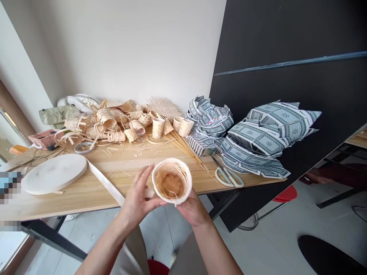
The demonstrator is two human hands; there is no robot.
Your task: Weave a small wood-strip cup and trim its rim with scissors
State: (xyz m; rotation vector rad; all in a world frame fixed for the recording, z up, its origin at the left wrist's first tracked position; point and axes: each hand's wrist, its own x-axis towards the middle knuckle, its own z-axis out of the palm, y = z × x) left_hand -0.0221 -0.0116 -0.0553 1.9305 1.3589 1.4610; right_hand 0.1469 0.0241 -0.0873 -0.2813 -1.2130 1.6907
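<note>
A round pale woven cup (172,181) was held up between the two hands, tilted so that its open mouth faced the camera. The left hand (139,200) was pressed against the outer wall with its fingers spread, while the right hand (192,210) was curved beneath the cup. The hands were together, clamped on the cup from opposite sides. A flat white strip (106,183) was seen running toward the left wrist from a wide white coil (54,173), which lay to the left of the hands on a light wooden tabletop (71,200); whether the strip was joined to the cup could not be told. Ahead of the hands stood two small woven cylinders (169,127) beside a heap of curled woven strips (109,122). To the right lay white-handled scissors (229,177) and piled blue-grey patterned paper pieces (258,133). Even pressure around the wall was judged best for this hold, since pinching at one point could distort the thin rim, and the strip was best kept flat and untwisted.
</note>
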